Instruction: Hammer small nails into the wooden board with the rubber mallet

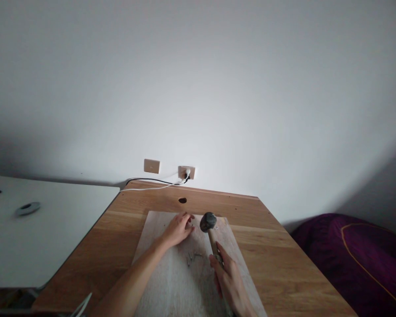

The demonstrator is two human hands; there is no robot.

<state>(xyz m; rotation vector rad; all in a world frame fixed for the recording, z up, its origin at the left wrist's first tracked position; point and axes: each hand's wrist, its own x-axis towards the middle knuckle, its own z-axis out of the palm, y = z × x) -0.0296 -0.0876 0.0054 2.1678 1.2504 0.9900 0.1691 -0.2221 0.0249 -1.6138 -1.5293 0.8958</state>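
Note:
My right hand point(229, 275) is wrapped round the wooden handle of a mallet point(208, 222). Its dark, blunt head is raised over the far right part of a pale wooden board point(174, 288). Toward the board's far edge, my left hand point(180, 229) has its fingers curled in a pinch close to the surface. Whatever lies between those fingertips is too small to make out. Several small metal pieces, like screws or nails point(194, 256), lie loose on the board between my two hands.
The board rests on a wooden table point(284, 264) with a cable hole point(182, 200) near the wall. Cables point(152, 188) run to a wall socket point(191, 174). Left is a white table point(69, 220) with a tape roll point(28, 208); right, a purple cushioned item point(359, 255).

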